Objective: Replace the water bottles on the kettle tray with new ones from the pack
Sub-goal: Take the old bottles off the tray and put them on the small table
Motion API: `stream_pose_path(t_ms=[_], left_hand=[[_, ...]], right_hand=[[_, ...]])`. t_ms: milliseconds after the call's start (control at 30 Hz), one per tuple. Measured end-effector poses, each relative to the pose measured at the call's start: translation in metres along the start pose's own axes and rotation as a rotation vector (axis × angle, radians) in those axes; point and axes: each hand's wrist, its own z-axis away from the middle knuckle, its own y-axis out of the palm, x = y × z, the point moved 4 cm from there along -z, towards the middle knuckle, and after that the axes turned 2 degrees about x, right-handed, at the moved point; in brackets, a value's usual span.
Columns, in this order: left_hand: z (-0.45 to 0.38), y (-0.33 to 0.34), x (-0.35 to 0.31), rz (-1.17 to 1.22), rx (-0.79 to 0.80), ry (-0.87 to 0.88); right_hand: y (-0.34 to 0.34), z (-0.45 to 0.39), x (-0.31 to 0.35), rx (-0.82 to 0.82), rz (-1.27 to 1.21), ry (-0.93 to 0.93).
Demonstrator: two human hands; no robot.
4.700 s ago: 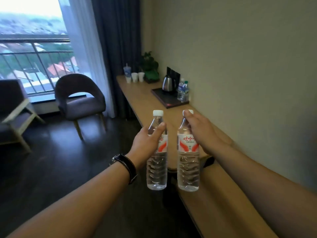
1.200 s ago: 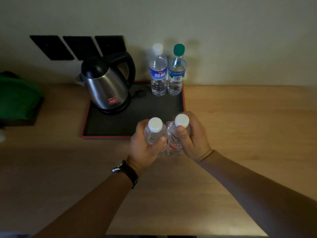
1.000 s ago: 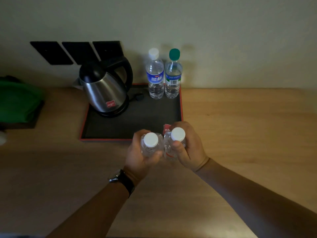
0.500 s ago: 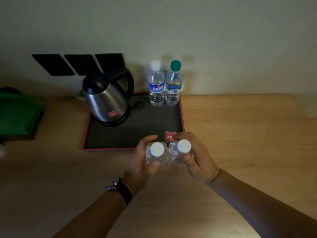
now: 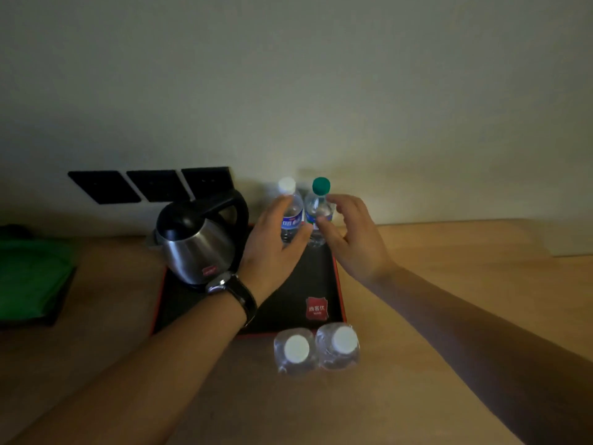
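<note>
**Obs 1:** Right, hands first. Left hand (image 5: 272,245), wristwatch (image 5: 231,289) on it, is out over the back of the kettle tray (image 5: 340,284). Fingers spread and curved around the white-capped bottle (image 5: 290,213), the one with a blue label. Not clenched; whether skin meets plastic I cannot tell.

**Obs 2:** Agreed. Right hand (image 5: 353,242) likewise: fingers released and splayed, thumb low, cupped beside the green-capped bottle (image 5: 319,207). Nothing gripped that I can see.

**Obs 1:** Both those bottles stand upright, touching each other, at the tray's far right corner, close to the wall (image 5: 321,91).

**Obs 2:** And the new pair?

**Obs 1:** Two new bottles (image 5: 316,350), white caps, clear, upright on the wooden counter (image 5: 449,300). Just off the tray's near edge, by its right corner, side by side and touching. No hand on them.

**Obs 2:** Tray itself: black surface, red rim, a red logo patch (image 5: 316,308) near the front right.

**Obs 1:** Steel kettle (image 5: 199,245) with black lid and handle sits on the tray's left half, beside the left wrist.

**Obs 2:** Three dark wall plates (image 5: 150,186) behind the kettle. Something green (image 5: 32,281) at far left on the counter; too dim to identify.
</note>
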Motion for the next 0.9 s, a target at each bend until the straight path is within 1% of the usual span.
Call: stream_pose_path(t_ms=[133, 200, 233, 300, 400, 467, 567, 800, 900], left_hand=[[-0.048, 0.012, 0.019, 0.114, -0.059, -0.207], [-0.061, 0.017, 0.032, 0.179, -0.112, -0.283], [-0.063, 0.021, 0.039, 0.210, -0.140, -0.316], [-0.069, 0.032, 0.062, 0.269, -0.143, -0.356], [-0.063, 0.042, 0.080, 0.343, -0.067, -0.422], [-0.060, 0.042, 0.084, 0.349, -0.043, -0.456], [-0.060, 0.042, 0.088, 0.325, -0.022, -0.457], [-0.055, 0.027, 0.071, 0.413, -0.072, -0.457], [-0.053, 0.018, 0.051, 0.468, -0.046, -0.452]], right_hand=[[0.015, -0.042, -0.017, 0.077, 0.003, 0.232], [0.025, -0.054, -0.031, 0.122, -0.037, 0.337], [0.029, -0.058, -0.037, 0.146, -0.076, 0.359], [0.043, -0.065, -0.052, 0.179, -0.146, 0.313], [0.050, -0.057, -0.059, 0.194, -0.221, 0.230], [0.048, -0.055, -0.058, 0.178, -0.270, 0.209], [0.050, -0.057, -0.062, 0.154, -0.302, 0.210], [0.044, -0.047, -0.052, 0.131, -0.469, 0.228], [0.037, -0.040, -0.037, 0.088, -0.569, 0.242]])
